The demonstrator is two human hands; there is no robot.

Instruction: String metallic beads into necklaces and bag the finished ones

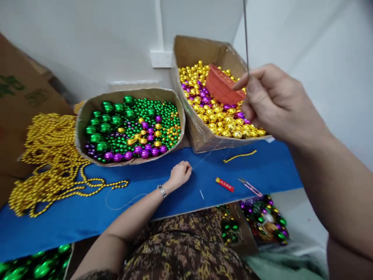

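My right hand (274,101), raised high at the right, pinches a long thin needle (246,39) that points upward out of view. My left hand (180,173) is closed low over the blue tabletop (163,194), in front of the boxes. A clear thread (205,156) runs from its fingers up toward the right; its far end is too faint to follow. Behind my right hand stands a tall carton (201,138) of gold and purple beads, with a red bowl (221,85) lying tilted on them. A lower box (131,161) holds green, purple and gold beads.
Gold bead strings (49,144) are heaped at the left. A short gold bead strand (240,155), a red packet (225,184) and pink-handled thread snips (250,187) lie on the right. Boxes of beads (265,219) stand below the front edge.
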